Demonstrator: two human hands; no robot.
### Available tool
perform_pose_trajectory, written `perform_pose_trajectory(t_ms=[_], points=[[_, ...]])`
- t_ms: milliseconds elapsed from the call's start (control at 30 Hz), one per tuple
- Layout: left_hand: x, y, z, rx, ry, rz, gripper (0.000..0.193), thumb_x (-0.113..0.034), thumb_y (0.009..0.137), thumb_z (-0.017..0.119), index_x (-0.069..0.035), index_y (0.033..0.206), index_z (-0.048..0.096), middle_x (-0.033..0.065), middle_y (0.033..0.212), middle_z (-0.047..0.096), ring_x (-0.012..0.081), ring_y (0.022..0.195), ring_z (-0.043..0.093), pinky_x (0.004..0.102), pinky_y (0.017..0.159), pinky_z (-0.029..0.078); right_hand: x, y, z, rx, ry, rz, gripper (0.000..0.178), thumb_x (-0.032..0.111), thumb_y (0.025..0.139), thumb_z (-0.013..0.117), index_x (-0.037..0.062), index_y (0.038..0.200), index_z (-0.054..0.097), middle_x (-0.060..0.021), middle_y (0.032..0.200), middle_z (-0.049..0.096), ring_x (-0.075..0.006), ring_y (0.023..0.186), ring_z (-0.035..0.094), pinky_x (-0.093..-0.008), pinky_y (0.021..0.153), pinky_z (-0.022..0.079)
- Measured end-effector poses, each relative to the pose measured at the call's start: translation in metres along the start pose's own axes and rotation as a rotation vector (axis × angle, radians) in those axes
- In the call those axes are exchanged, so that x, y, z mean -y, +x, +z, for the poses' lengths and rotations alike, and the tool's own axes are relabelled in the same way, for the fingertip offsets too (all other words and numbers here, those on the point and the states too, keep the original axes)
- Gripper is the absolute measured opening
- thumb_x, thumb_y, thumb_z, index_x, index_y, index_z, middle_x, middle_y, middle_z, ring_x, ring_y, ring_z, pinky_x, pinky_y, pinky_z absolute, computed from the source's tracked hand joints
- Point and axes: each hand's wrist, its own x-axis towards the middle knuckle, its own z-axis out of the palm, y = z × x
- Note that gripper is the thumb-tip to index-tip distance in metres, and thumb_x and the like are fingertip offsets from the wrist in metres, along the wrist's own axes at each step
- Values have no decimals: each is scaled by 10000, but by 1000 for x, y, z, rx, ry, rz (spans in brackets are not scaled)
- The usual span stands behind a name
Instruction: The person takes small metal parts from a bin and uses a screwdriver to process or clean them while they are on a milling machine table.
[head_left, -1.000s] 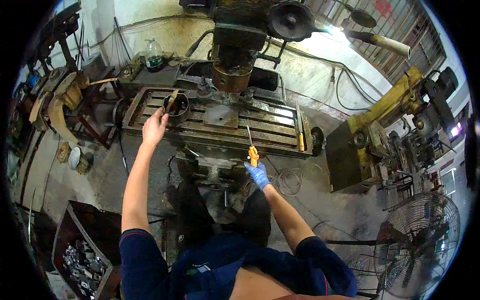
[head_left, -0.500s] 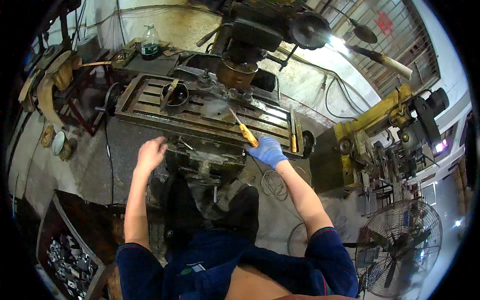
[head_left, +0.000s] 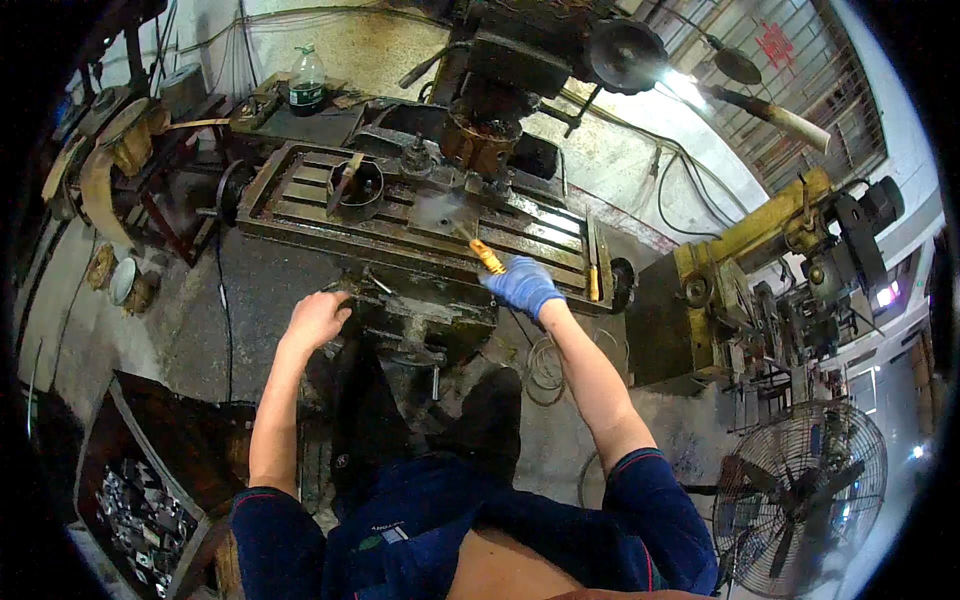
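Observation:
My right hand (head_left: 527,286), in a blue glove, is closed round a yellow-handled tool (head_left: 487,257) with a narrow shaft. Its tip points at the slotted machine table (head_left: 370,236), near a pale grey, hazy patch (head_left: 440,210) below the spindle. What kind of tool it is stays unclear. Bare and curled, my left hand (head_left: 318,320) is at the near front of the machine, beside a small lever (head_left: 380,284); whether its fingers hold anything is hidden. On the table's left stands a round dark pot (head_left: 357,190) with a brush-like flat handle across it.
Another yellow-handled tool (head_left: 594,280) lies on the table's right end. A clear bottle (head_left: 306,80) stands at the back left. A bin (head_left: 120,420) of metal pieces is at lower left, a caged fan (head_left: 800,500) at lower right. A yellow machine (head_left: 700,262) stands to the right.
My right hand and the yellow-handled tool have shifted slightly left and away from me. My left hand has moved right and a little nearer, its fingers more curled.

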Motion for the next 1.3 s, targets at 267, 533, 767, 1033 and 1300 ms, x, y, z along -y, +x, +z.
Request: perform_pose_trajectory(t_ms=[267, 533, 767, 1033, 1300], points=[[-32, 15, 18, 8, -1440, 4, 333, -76, 853, 438, 78, 1146, 476, 186, 782, 628, 212, 661, 633, 290, 635, 511, -9, -45, 6, 126, 321, -307, 525, 507, 739, 581, -16, 748, 616, -234, 710, 596, -380, 710, 592, -427, 630, 449], [-38, 9, 55, -129, -1712, -221, 340, -10, 772, 527, 19, 1109, 504, 159, 825, 628, 202, 665, 639, 291, 621, 536, 2, -119, 69, 223, 524, -423, 358, 373, 746, 637, 17, 775, 618, -196, 679, 581, -279, 623, 588, -356, 581, 439], [-50, -88, -12, -151, -1044, -42, 263, -91, 837, 470, 22, 1062, 546, 95, 816, 637, 156, 687, 606, 280, 652, 487, 21, -126, 53, 420, 649, -699, 275, 268, 739, 661, 4, 788, 600, -72, 568, 510, -127, 532, 466, -306, 517, 392], [-41, -304, -186, -323, -584, -196, 364, -222, 842, 591, 27, 1105, 554, 102, 863, 640, 160, 788, 610, 282, 717, 483, 25, -138, 27, 399, 718, -874, 293, 255, 699, 702, 13, 695, 536, -4, 551, 450, -92, 528, 408, -279, 494, 360], [150, -332, -141, -438, -18, -533, 377, -99, 743, 583, -51, 1116, 563, 156, 920, 625, 264, 747, 610, 372, 677, 498, 20, -139, 37, 393, 783, -801, 306, 271, 719, 695, 10, 690, 537, 12, 559, 444, -76, 542, 384, -272, 489, 335]])
